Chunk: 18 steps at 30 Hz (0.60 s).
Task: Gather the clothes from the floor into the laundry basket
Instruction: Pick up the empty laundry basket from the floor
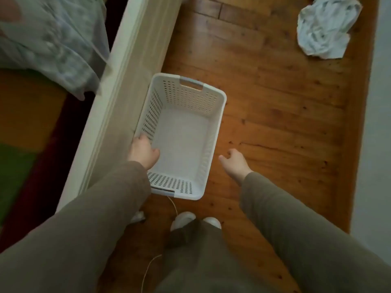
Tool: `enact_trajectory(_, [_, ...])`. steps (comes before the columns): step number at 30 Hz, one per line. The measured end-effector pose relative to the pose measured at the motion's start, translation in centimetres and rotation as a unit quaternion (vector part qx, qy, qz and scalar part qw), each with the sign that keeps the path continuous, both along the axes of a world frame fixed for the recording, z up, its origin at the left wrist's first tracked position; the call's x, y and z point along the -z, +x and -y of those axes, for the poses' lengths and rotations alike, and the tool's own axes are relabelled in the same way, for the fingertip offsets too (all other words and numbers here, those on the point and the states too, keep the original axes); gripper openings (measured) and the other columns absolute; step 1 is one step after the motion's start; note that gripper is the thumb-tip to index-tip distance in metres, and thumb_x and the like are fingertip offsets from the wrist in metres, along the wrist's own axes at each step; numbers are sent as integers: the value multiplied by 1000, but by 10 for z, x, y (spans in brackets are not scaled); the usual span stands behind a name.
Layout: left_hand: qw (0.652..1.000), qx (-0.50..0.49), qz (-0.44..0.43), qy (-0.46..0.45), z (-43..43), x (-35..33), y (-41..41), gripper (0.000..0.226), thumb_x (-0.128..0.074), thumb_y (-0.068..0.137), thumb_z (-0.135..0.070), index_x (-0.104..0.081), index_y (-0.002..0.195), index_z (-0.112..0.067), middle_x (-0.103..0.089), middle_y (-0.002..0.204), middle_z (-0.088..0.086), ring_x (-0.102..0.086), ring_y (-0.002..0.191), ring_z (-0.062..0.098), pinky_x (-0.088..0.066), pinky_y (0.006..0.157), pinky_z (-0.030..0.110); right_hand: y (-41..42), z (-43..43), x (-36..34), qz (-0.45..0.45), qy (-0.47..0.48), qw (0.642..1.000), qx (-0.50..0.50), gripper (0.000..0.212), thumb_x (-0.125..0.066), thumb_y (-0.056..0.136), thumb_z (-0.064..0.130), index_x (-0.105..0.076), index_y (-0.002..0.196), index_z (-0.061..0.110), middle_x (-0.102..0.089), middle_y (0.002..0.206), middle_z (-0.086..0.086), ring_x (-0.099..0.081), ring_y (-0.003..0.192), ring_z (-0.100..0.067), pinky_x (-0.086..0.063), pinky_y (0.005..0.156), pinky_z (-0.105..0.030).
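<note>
Basket: white, perforated, empty, upright on the wooden floor, close beside the pale bed frame on its left. Grey handle cut-outs at far and near ends. Left hand at the near-left corner, fingers curled over the rim, thumb inside, gripping the left wall. Right hand off to the right of the basket, above the floor, fingers loosely spread, holding nothing, not touching the basket. Both arms in brown sleeves. Crumpled white-grey garment on the floor at the far right, well apart from the basket. Pale sheet draped over the bed at upper left. White shoes just below the basket's near end, thin cord on the floor beside them.
</note>
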<state>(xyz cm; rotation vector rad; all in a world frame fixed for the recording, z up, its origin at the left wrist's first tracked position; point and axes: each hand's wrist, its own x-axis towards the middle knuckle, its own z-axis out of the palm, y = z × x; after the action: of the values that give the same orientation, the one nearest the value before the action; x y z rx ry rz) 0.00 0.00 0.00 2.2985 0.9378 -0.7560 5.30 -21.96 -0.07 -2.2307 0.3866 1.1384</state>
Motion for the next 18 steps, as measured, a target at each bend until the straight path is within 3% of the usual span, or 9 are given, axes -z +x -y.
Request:
enact_trajectory(5, [999,-26,-20,5,-12,34,-1,42,-54,87,-18,-44,122,4,-53,127,24,-53,115,39,-47,96,47,-4,-9,38,-45,5,998,43,58,-47,95,22,-26,144,2,-33,150,-15,-36,136,-31,-38,100,-34])
enact_trajectory(7, [1000,-24,-15,13,-13,42,2,42,-54,87,-19,-44,122,4,-53,126,24,-53,114,40,-48,95,48,-6,-13,49,-56,9,997,53,57,-50,93,20,-29,143,1,-37,148,-16,-39,134,-31,-38,103,-37])
enact_trajectory(14, [994,4,-16,108,-9,51,14,43,-49,89,-23,-45,120,7,-52,125,28,-50,114,44,-45,96,46,-17,-29,82,-63,57,984,154,27,-47,92,4,-54,118,6,-61,124,-15,-59,111,-32,-49,96,-46])
enact_trajectory(18, [995,1,-17,102,-9,46,15,45,-51,89,-21,-42,125,6,-48,128,28,-48,118,43,-43,96,45,-11,-21,71,-54,75,980,179,23,-46,92,2,-56,111,9,-63,118,-13,-62,103,-29,-53,84,-39])
